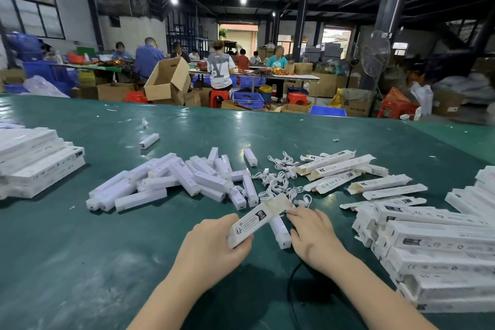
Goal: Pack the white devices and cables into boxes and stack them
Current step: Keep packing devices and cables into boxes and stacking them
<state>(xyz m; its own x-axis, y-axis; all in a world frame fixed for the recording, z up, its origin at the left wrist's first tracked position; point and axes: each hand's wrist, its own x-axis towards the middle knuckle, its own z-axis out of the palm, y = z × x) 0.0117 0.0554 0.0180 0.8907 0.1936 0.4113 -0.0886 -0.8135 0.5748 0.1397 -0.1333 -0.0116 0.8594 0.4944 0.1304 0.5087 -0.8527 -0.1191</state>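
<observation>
- The person's left hand [214,241] grips a long white carton [255,220], tilted with its open flap end away from them, probably to take a device.
- The right hand [312,233], fingers curled, pinches at the carton's open flap; a white device [280,230] lies just beneath, touching the hand.
- Loose devices [174,182] are heaped ahead, coiled white cables [278,182] beside them, open cartons [345,169] further right.
- Packed boxes sit stacked at left [34,161] and right [439,246].
- All rests on a green table [80,249] in a dim workshop.

My green glossy table [80,249]: white plastic device sticks [171,182] ahead-left of my hands, white cables [278,182] ahead, white cardboard boxes [442,244] stacked to the right.
</observation>
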